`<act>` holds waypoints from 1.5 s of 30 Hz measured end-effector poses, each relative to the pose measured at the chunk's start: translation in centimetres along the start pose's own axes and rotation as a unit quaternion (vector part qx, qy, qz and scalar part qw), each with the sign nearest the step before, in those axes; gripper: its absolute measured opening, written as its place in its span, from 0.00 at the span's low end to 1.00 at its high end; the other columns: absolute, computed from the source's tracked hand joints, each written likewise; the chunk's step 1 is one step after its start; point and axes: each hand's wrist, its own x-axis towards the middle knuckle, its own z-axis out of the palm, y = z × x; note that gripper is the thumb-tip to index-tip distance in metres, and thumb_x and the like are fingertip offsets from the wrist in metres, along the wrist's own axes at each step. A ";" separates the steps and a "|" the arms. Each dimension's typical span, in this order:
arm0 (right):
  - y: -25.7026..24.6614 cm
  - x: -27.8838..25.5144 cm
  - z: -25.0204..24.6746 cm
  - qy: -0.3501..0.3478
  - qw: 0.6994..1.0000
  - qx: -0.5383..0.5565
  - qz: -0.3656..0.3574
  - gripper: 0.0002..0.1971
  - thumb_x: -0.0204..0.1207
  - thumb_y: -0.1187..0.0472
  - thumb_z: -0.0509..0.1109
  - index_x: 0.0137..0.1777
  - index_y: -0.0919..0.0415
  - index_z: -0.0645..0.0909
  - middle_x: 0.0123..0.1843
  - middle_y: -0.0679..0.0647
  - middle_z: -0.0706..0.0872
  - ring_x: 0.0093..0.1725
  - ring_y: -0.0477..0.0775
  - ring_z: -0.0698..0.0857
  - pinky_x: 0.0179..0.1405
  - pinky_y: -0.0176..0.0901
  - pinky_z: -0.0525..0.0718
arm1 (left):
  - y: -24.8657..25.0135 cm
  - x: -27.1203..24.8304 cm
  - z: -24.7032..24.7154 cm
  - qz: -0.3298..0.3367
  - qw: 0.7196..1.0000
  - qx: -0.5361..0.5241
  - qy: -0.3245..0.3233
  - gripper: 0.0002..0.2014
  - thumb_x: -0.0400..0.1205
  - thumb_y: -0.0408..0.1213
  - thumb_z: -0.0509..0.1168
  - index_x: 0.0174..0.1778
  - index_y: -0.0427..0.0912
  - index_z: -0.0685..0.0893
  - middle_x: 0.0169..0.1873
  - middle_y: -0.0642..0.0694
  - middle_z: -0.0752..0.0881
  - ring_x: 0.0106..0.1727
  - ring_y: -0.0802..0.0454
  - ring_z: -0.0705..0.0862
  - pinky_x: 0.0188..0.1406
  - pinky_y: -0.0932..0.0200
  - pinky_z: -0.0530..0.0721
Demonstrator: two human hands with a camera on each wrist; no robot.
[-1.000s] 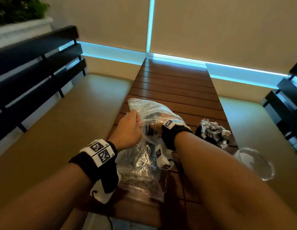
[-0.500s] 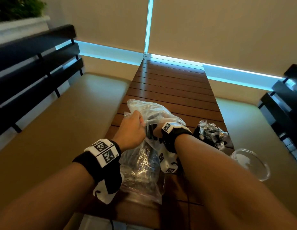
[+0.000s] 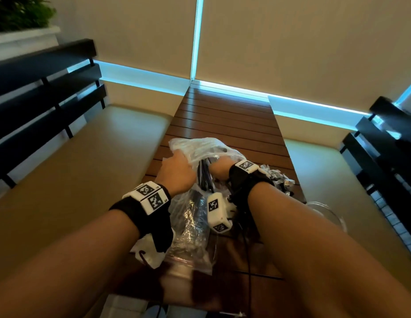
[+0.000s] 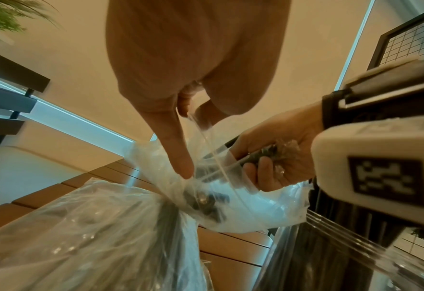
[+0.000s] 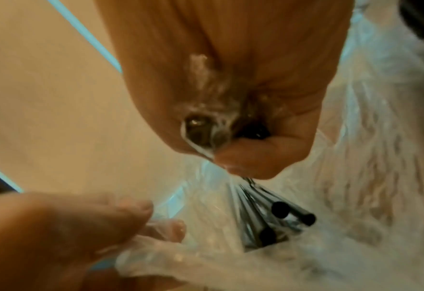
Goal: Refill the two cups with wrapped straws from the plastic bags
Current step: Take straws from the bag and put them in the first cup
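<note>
L hand pinches the rim of a clear crinkly plastic bag above the brown slatted wood surface. R hand is inside the bag's mouth, fingers curled round a bunch of black straws in clear wrappers. A second clear plastic bag lies below btwn the wrists. Clear round cup sits at the surface's R edge.

A slatted wooden table carries a crumpled clear plastic bag, a heap of wrapped straws beside it, and black cables.
</note>
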 end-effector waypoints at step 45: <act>4.4 -12.5 -1.4 0.209 0.896 0.100 -0.379 0.26 0.84 0.57 0.64 0.77 0.46 0.57 0.61 0.46 0.83 0.55 0.47 0.85 0.48 0.42 0.84 | 14.3 -6.9 -0.8 0.029 0.885 -0.464 -0.018 0.13 0.79 0.43 0.75 0.52 0.41 0.83 0.36 0.47 0.83 0.37 0.54 0.83 0.36 0.56 0.82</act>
